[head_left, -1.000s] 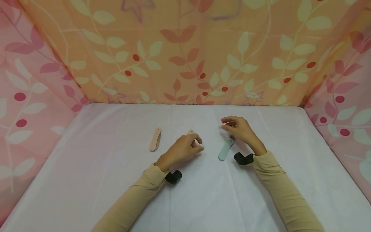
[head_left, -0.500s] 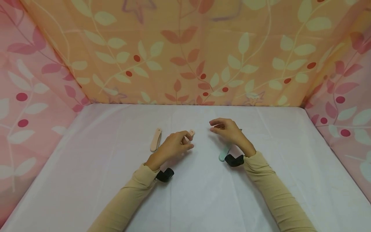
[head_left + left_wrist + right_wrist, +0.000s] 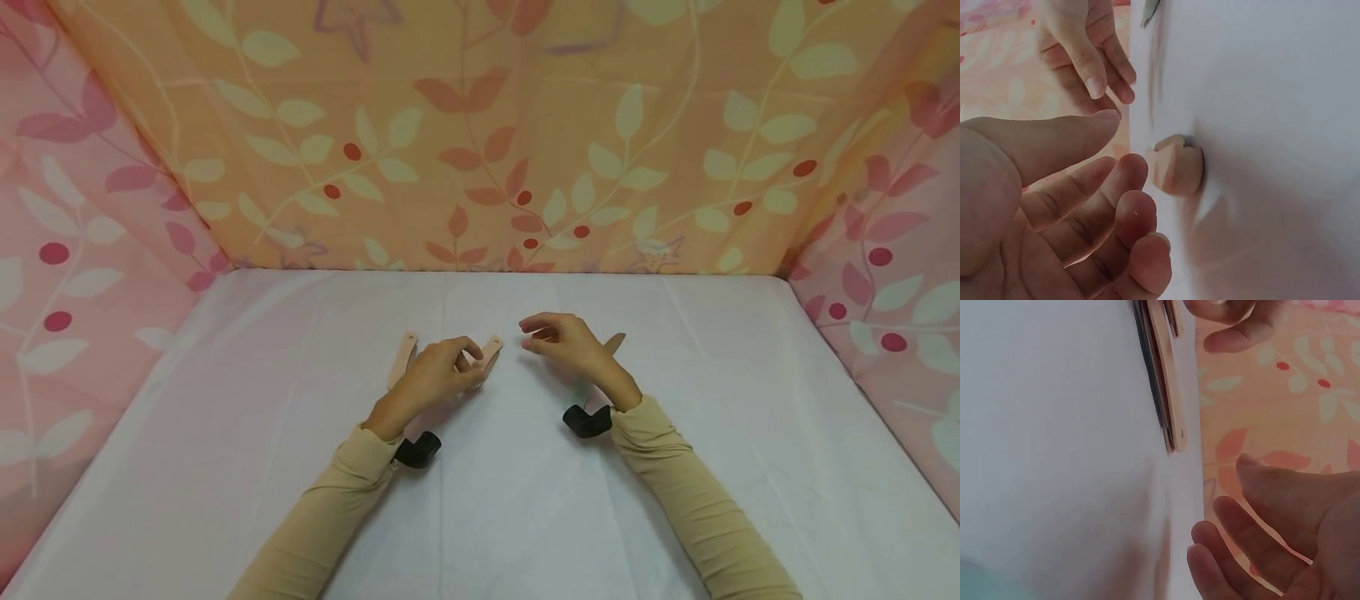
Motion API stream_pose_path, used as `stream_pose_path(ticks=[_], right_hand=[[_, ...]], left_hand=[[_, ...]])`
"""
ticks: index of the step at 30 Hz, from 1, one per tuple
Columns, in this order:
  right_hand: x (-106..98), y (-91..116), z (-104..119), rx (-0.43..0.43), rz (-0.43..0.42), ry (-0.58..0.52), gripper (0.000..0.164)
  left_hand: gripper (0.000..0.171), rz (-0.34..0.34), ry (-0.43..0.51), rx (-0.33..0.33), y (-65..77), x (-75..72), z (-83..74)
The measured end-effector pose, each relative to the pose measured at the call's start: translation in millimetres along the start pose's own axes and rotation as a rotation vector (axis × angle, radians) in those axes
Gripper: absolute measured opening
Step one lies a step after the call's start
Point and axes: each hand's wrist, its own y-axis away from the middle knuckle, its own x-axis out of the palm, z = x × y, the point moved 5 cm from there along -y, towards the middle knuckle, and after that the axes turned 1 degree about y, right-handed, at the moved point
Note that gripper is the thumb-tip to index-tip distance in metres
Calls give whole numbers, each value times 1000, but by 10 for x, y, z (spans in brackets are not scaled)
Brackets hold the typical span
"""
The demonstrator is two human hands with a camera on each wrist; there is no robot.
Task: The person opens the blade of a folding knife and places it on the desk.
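My left hand [image 3: 431,372] hovers over the table with relaxed fingers and holds nothing. Partly behind it lies a folded knife with a peach handle [image 3: 492,348], seen end-on as a rounded peach handle [image 3: 1175,170] in the left wrist view. A second peach folding knife [image 3: 402,357] lies further left, its lower end covered by the hand. My right hand [image 3: 572,343] is also held above the cloth, fingers loosely bent around nothing. Beneath its wrist lies a folding knife with its blade [image 3: 617,342] out; its teal handle [image 3: 988,586] is mostly hidden in the head view.
A white cloth [image 3: 517,517] covers the table. Patterned fabric walls stand behind it [image 3: 480,167] and at both sides. Black wrist cameras, one on the left wrist [image 3: 418,451] and one on the right [image 3: 587,421], hang low over the cloth.
Both hands have moved left, uncovering more of the middle peach knife and covering part of the left one. The right hand now covers the teal handle, while its blade shows. The knives stay put.
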Motion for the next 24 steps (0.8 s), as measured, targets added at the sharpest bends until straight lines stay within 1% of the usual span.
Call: stream_pose_path(ticks=[3,10,14,20,24], right_hand=[[59,-13,18,-2,19,7,36],[197,-25,35,-8,64,31,37],[260,-10,28,9,96,61,40],[324,20,52,1,126,95,44],[339,23,63,-18,129,104,43]], left_hand=[[28,5,-11,-13,1,-19,18],[31,6,-39,-21,-20,-26,70],[31,10,-61,-36,-23,-22,104],[31,30,-93,-76,-15,6,141],[32,36,-110,-81,-22,22,145]])
